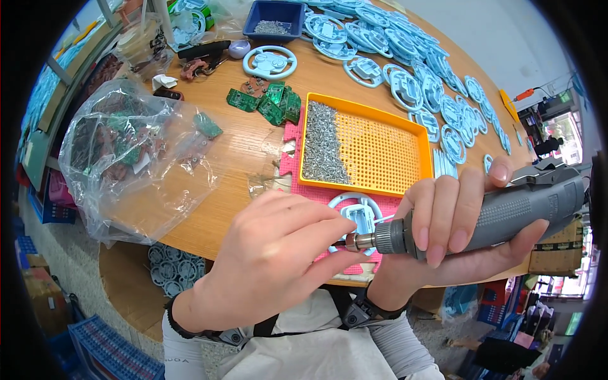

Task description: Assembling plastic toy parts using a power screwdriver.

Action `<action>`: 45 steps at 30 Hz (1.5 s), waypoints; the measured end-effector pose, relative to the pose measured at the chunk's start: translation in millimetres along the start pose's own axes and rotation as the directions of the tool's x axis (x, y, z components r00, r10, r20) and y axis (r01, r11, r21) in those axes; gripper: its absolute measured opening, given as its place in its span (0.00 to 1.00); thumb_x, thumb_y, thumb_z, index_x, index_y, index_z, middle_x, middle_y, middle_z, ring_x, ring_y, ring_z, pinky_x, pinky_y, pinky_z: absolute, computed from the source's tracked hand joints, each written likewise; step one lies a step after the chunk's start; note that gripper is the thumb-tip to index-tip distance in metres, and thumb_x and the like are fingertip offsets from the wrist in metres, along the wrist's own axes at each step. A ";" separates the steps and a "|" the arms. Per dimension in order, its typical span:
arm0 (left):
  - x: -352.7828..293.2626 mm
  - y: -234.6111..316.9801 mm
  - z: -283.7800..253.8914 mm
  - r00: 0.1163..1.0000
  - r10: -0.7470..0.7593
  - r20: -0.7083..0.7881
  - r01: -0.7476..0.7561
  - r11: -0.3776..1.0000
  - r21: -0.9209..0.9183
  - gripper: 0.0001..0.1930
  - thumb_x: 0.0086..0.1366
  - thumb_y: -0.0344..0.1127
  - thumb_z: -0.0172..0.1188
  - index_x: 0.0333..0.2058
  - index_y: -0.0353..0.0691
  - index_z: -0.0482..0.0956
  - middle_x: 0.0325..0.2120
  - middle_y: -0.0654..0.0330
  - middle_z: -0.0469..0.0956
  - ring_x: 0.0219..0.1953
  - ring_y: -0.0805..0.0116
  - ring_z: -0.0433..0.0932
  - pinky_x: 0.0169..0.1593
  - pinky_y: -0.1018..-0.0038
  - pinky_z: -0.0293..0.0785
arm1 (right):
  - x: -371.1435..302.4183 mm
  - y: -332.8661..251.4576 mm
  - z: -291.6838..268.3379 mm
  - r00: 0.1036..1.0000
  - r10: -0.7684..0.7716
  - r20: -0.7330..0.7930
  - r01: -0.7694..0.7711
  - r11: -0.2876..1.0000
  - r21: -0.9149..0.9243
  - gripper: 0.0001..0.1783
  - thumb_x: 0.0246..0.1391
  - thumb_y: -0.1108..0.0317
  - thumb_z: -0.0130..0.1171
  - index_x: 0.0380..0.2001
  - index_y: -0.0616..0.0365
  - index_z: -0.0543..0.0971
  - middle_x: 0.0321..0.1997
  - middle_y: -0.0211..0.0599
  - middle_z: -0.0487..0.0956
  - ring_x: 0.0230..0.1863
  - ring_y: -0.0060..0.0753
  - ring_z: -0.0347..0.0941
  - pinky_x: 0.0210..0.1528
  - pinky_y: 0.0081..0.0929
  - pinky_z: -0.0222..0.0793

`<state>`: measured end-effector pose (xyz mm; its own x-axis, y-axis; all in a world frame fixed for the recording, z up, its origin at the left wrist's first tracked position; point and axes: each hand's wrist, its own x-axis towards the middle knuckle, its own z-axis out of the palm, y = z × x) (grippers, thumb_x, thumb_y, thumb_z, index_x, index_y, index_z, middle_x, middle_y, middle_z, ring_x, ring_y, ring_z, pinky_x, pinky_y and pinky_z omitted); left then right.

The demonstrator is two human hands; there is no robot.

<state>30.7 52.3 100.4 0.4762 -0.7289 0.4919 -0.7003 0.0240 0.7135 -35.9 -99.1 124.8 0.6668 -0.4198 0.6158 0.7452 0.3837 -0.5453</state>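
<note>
My right hand (pixel 449 221) is wrapped round a grey electric screwdriver (pixel 525 212), held level with its nose to the left. At that nose, the thumb and forefinger of my left hand (pixel 278 237) pinch the dark screwdriver bit (pixel 341 243), just ahead of the metal chuck (pixel 361 241). Whether a screw sits between those fingertips is hidden. Below and behind the chuck, a light blue toy steering wheel part (pixel 362 214) lies on a pink foam mat (pixel 316 190), partly covered by my hands. Beyond it stands a yellow perforated tray (pixel 386 149) with small silver screws (pixel 324 145) heaped at its left end.
Green circuit boards (pixel 272 104) lie left of the tray, near a clear plastic bag (pixel 136 171) of more boards. Many light blue wheel parts (pixel 405 88) cover the far right of the wooden table. A dark blue bin (pixel 273 22) and another wheel (pixel 270 63) stand at the back.
</note>
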 end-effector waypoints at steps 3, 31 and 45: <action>-2.1 2.2 4.3 1.000 0.017 0.004 -0.017 1.000 0.008 0.14 0.39 0.28 0.71 0.27 0.35 0.79 0.24 0.57 0.79 0.27 0.62 0.77 0.33 0.71 0.70 | 2.6 -0.9 -1.0 1.000 0.003 0.017 -0.002 1.000 -0.028 0.27 0.58 0.45 0.45 0.40 0.62 0.62 0.14 0.31 0.66 0.09 0.20 0.62 0.12 0.16 0.62; -14.5 6.9 14.9 0.882 -0.331 0.334 0.468 0.549 -0.692 0.02 0.54 0.25 0.60 0.27 0.33 0.79 0.17 0.60 0.78 0.22 0.70 0.77 0.26 0.77 0.68 | 22.5 -19.9 -16.6 0.994 0.107 0.011 -0.107 0.960 0.257 0.23 0.58 0.52 0.48 0.39 0.65 0.65 0.14 0.30 0.66 0.10 0.21 0.64 0.13 0.17 0.66; -39.3 -57.8 46.5 0.879 -0.428 0.210 0.472 0.839 -0.271 0.06 0.61 0.29 0.49 0.28 0.32 0.71 0.17 0.61 0.70 0.24 0.73 0.71 0.32 0.77 0.68 | -3.5 -49.4 -66.5 0.898 -0.291 -0.329 0.070 0.835 -0.546 0.16 0.58 0.61 0.52 0.39 0.64 0.65 0.13 0.27 0.67 0.10 0.15 0.62 0.11 0.14 0.56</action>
<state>27.7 47.8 16.6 0.6065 -0.7948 0.0228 -0.2185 -0.1391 0.9659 -74.5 -171.3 111.8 0.3849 -0.7596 0.5243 0.6731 -0.1577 -0.7225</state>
